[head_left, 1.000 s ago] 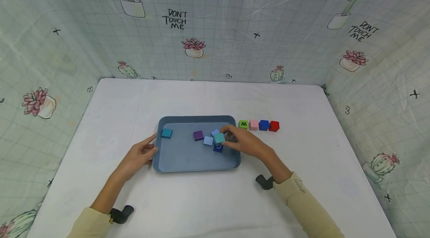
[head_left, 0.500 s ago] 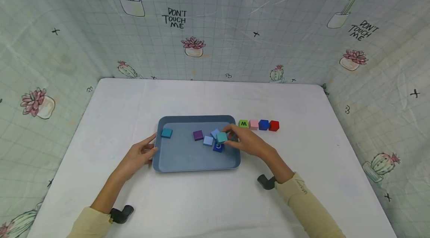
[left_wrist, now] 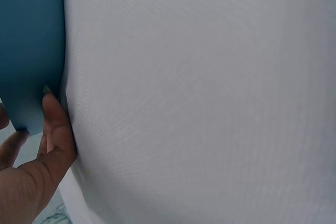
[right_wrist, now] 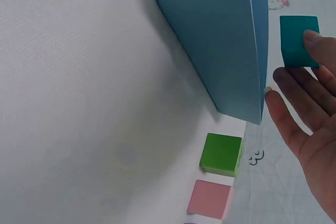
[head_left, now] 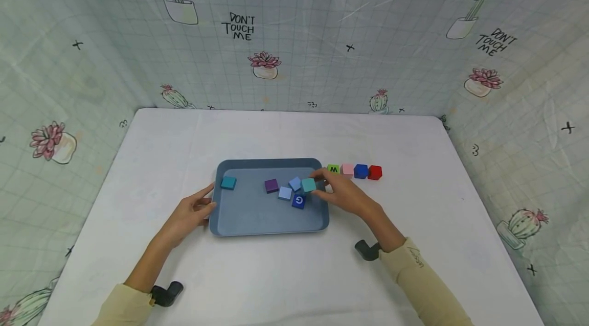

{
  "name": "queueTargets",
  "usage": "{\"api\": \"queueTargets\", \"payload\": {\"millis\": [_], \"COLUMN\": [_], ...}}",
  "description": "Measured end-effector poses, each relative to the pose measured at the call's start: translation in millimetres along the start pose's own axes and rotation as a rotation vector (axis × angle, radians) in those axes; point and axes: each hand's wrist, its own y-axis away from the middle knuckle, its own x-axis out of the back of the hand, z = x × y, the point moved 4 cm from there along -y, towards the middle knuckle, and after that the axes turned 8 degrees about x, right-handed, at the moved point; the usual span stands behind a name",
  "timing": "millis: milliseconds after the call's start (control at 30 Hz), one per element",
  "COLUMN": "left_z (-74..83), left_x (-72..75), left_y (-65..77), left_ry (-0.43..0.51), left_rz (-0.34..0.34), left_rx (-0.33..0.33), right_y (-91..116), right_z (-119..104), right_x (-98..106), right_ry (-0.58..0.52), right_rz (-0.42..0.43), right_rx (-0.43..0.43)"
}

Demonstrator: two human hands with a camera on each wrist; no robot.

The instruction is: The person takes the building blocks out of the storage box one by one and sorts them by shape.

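In the head view, a blue-grey tray (head_left: 257,229) lies on the table with several cubes in it. My left hand (head_left: 189,216) touches its left side with thumb and fingertips; the left wrist view has the thumb against the outer wall. Above the tray's right part, my right hand (head_left: 342,194) pinches a teal cube (head_left: 308,185) between thumb and fingers. Close to that cube are two light blue cubes (head_left: 285,193) and a dark blue cube (head_left: 298,201) marked G. A purple cube (head_left: 271,186) sits left of them, another teal cube (head_left: 228,183) near the left wall.
Right of the tray, a row on the white table (head_left: 276,280) holds a green cube (head_left: 333,168) marked W, a pink cube (head_left: 347,170), a blue cube (head_left: 361,171) and a red cube (head_left: 375,172). A patterned cloth (head_left: 313,35) rises behind.
My right hand has moved slightly right and away from me with the teal cube, uncovering the G on the dark blue cube. My left hand stays at the tray.
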Motion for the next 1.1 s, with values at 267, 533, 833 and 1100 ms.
{"api": "queueTargets", "payload": {"millis": [267, 533, 833, 1100], "left_z": [1.6, 2.6, 3.1, 3.0], "left_x": [0.5, 1.0, 1.2, 1.3], "left_y": [0.2, 1.6, 1.8, 0.8], "left_ry": [-0.002, -0.003, 0.004, 0.003], "left_rz": [0.0, -0.004, -0.01, -0.001], "left_rx": [0.0, -0.002, -0.003, 0.0], "right_y": [2.0, 4.1, 7.0, 12.3], "right_z": [2.1, 6.2, 10.3, 15.6], "right_x": [2.5, 5.6, 9.7, 16.4], "right_ry": [-0.043, -0.005, -0.03, -0.021], "right_rz": [0.02, 0.035, 0.065, 0.079], "right_rx": [-0.003, -0.019, -0.021, -0.015]}}
